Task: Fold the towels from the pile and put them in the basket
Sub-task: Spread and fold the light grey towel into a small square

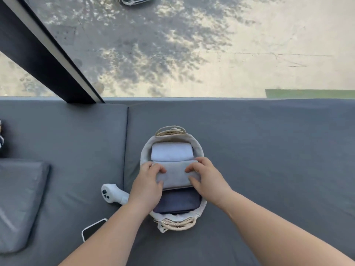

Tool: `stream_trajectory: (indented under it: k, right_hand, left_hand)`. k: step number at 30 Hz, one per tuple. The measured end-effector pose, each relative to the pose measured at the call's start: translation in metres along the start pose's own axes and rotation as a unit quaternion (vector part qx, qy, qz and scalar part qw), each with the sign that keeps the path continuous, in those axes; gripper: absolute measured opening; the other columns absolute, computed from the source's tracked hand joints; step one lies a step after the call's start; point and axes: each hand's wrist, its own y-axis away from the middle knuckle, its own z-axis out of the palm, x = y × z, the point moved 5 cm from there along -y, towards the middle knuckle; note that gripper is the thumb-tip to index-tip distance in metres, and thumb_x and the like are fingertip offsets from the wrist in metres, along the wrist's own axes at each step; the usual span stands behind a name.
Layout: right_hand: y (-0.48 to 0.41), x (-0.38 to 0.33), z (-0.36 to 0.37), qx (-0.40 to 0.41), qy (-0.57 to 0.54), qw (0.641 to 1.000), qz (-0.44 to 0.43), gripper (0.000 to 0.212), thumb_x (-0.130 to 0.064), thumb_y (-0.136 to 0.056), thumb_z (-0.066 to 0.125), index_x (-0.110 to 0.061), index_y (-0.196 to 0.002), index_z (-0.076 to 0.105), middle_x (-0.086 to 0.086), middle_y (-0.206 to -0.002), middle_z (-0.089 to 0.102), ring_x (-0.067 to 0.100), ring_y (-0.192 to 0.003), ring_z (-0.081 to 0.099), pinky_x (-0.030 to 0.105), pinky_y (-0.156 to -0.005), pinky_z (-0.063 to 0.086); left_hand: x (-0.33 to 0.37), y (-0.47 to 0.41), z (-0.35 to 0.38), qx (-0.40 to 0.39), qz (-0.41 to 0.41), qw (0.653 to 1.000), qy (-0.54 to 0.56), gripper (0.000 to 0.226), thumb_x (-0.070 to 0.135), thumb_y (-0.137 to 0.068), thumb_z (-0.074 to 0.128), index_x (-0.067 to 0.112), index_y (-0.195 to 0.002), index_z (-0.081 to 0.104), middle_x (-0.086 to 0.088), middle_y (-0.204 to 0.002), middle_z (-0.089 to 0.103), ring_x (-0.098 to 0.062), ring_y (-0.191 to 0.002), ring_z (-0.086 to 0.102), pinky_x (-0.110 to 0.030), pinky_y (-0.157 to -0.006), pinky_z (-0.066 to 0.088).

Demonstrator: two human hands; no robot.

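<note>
An oval cloth basket (pixel 199 148) with rope handles sits on the grey cushion, in the middle of the view. Inside it lie three folded towels: a white one (pixel 172 151) at the far end, a light grey one (pixel 175 174) in the middle and a dark blue one (pixel 177 201) nearest me. My left hand (pixel 148 184) grips the grey towel's left end, fingers on top. My right hand (pixel 205 178) grips its right end the same way. The grey towel rests partly over the dark one. No towel pile is in sight.
A white handheld controller (pixel 112 192) lies just left of the basket, and a phone (pixel 92 230) lies nearer me. A grey pillow (pixel 19 200) is at the left. Behind the cushions (pixel 269 150) a window looks down on a street.
</note>
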Motion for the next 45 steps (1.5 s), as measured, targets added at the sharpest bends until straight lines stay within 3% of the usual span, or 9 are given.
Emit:
stream_trajectory:
  k: [11, 14, 16, 18, 21, 24, 29, 41, 45]
  right_hand:
    - [-0.006, 0.000, 0.023, 0.006, 0.209, 0.972, -0.105, 0.024, -0.020, -0.089, 0.067, -0.020, -0.113, 0.066, 0.014, -0.145, 0.048, 0.039, -0.110, 0.060, 0.042, -0.067, 0.057]
    - [0.001, 0.002, 0.024, 0.010, 0.306, 0.940, -0.153, 0.034, -0.014, -0.082, 0.070, -0.016, -0.116, 0.070, 0.017, -0.144, 0.051, 0.042, -0.128, 0.051, 0.053, -0.097, 0.052]
    - [0.010, 0.000, 0.026, -0.003, 0.384, 0.899, -0.209, 0.045, -0.018, -0.085, 0.058, -0.009, -0.128, 0.066, 0.014, -0.144, 0.053, 0.039, -0.137, 0.042, 0.054, -0.116, 0.031]
    - [0.019, 0.002, 0.026, -0.045, 0.423, 0.875, -0.232, 0.053, -0.028, -0.094, 0.043, -0.003, -0.138, 0.058, 0.013, -0.146, 0.053, 0.035, -0.139, 0.043, 0.052, -0.118, 0.022]
    - [0.025, 0.015, 0.024, -0.126, 0.444, 0.861, -0.213, 0.069, -0.048, -0.097, 0.034, -0.003, -0.150, 0.042, 0.013, -0.158, 0.039, 0.031, -0.148, 0.034, 0.052, -0.120, 0.014]
    - [0.020, 0.020, 0.021, -0.159, 0.448, 0.858, -0.195, 0.079, -0.059, -0.095, 0.032, -0.006, -0.154, 0.034, 0.012, -0.162, 0.030, 0.027, -0.151, 0.026, 0.053, -0.121, 0.006]
    - [0.000, 0.006, 0.033, -0.189, 0.478, 0.842, -0.164, 0.086, -0.067, -0.098, 0.016, -0.011, -0.159, -0.008, 0.005, -0.166, -0.016, 0.024, -0.155, -0.014, 0.054, -0.121, -0.015]
    - [0.000, 0.005, 0.051, -0.223, 0.539, 0.808, -0.079, 0.090, -0.073, -0.095, 0.009, -0.012, -0.158, -0.012, 0.007, -0.166, -0.020, 0.026, -0.154, -0.018, 0.056, -0.120, -0.014]
    - [0.016, -0.010, 0.047, -0.199, 0.525, 0.826, -0.038, 0.086, -0.067, -0.098, 0.014, -0.012, -0.159, -0.011, 0.006, -0.166, -0.019, 0.025, -0.154, -0.017, 0.053, -0.122, -0.012]
  left_hand:
    - [-0.011, -0.009, 0.017, -0.011, 0.056, 0.979, -0.195, 0.026, 0.008, -0.092, 0.050, 0.026, -0.110, 0.046, -0.002, -0.148, 0.029, -0.038, -0.095, 0.057, -0.041, -0.068, 0.049]
    - [-0.011, -0.007, 0.021, -0.016, 0.108, 0.955, -0.275, 0.038, 0.000, -0.077, 0.066, 0.021, -0.108, 0.057, -0.014, -0.138, 0.045, -0.040, -0.094, 0.058, -0.042, -0.067, 0.048]
    - [-0.002, -0.001, 0.022, -0.008, 0.144, 0.918, -0.369, 0.047, 0.001, -0.070, 0.061, 0.013, -0.115, 0.069, -0.016, -0.134, 0.052, -0.041, -0.109, 0.053, -0.050, -0.086, 0.043]
    - [0.006, 0.014, 0.028, -0.035, 0.175, 0.880, -0.439, 0.059, 0.011, -0.085, 0.045, 0.004, -0.143, 0.049, -0.018, -0.155, 0.034, -0.041, -0.141, 0.031, -0.057, -0.113, 0.023]
    - [-0.010, 0.029, 0.041, -0.111, 0.154, 0.877, -0.442, 0.070, 0.025, -0.098, 0.030, 0.011, -0.159, -0.003, -0.020, -0.164, -0.014, -0.038, -0.153, -0.008, -0.060, -0.119, -0.007]
    - [-0.007, 0.030, 0.039, -0.123, 0.132, 0.899, -0.399, 0.068, 0.044, -0.097, 0.025, 0.029, -0.159, 0.001, -0.019, -0.164, -0.009, -0.038, -0.153, -0.002, -0.061, -0.119, -0.009]
    - [-0.005, 0.014, 0.043, -0.143, 0.087, 0.881, -0.444, 0.070, 0.057, -0.100, 0.014, 0.028, -0.156, -0.017, -0.017, -0.159, -0.030, -0.037, -0.149, -0.024, -0.061, -0.115, -0.020]
    - [-0.006, 0.006, 0.049, -0.220, 0.028, 0.856, -0.467, 0.075, 0.067, -0.097, 0.012, 0.032, -0.155, -0.017, -0.011, -0.158, -0.035, -0.032, -0.148, -0.029, -0.061, -0.114, -0.019]
    - [0.004, 0.018, 0.037, -0.216, 0.032, 0.863, -0.456, 0.074, 0.065, -0.098, 0.017, 0.033, -0.158, -0.011, -0.008, -0.162, -0.028, -0.030, -0.151, -0.023, -0.062, -0.115, -0.019]
